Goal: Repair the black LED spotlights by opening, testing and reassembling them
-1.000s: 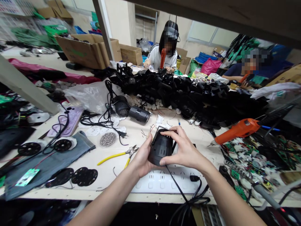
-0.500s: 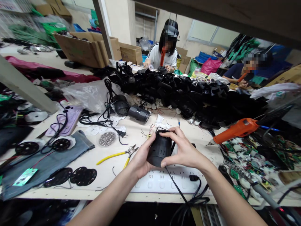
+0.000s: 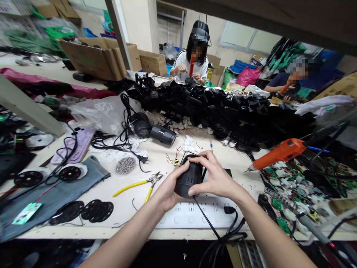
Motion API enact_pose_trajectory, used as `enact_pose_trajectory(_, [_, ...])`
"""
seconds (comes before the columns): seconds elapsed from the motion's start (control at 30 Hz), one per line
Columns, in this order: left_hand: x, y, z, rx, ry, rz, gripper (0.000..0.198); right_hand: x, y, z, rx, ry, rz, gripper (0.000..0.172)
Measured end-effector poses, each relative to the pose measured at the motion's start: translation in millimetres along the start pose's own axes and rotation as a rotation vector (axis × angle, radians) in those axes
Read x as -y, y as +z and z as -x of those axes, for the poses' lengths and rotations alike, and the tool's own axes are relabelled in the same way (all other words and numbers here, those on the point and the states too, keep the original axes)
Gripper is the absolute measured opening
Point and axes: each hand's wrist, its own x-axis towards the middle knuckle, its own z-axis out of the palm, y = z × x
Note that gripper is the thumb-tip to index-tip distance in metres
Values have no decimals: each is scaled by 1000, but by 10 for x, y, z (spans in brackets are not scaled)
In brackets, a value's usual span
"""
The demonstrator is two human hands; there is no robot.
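Both my hands hold a black round lamp housing (image 3: pixel 189 178) above the white power strip (image 3: pixel 192 217) at the table's front edge. My left hand (image 3: pixel 167 190) cups its left side and underside. My right hand (image 3: pixel 214 176) wraps its top and right side, fingers curled round it. A black cable (image 3: pixel 208 219) runs from the housing down over the table edge. Thin coloured wires (image 3: pixel 176 156) stick out just behind the housing.
Yellow pliers (image 3: pixel 139 184) lie to the left, beside a dish of screws (image 3: pixel 125 165). An orange electric screwdriver (image 3: pixel 279 153) hangs at the right over circuit boards (image 3: pixel 290 190). A heap of black housings (image 3: pixel 223 108) fills the middle. Two other people work across the table.
The housing has turned and tilted slightly in my hands, my right fingers shifting over its top. The view drifted a little; nothing was picked up or put down.
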Motion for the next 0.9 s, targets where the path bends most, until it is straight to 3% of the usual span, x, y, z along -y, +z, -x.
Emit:
enact_pose_trajectory(0.23, [-9,13,-7,-41,-3,-11,42,-2,17,-1,-21,-15,-8,83])
enact_pose_trajectory(0.43, [-14,14,31,15,-1,-16,39,-47,5,13,22,-1,-53,86])
enact_pose_trajectory(0.9, [-3,45,-37,-67,-15,33,19,-39,0,-35,61,29,-128,81])
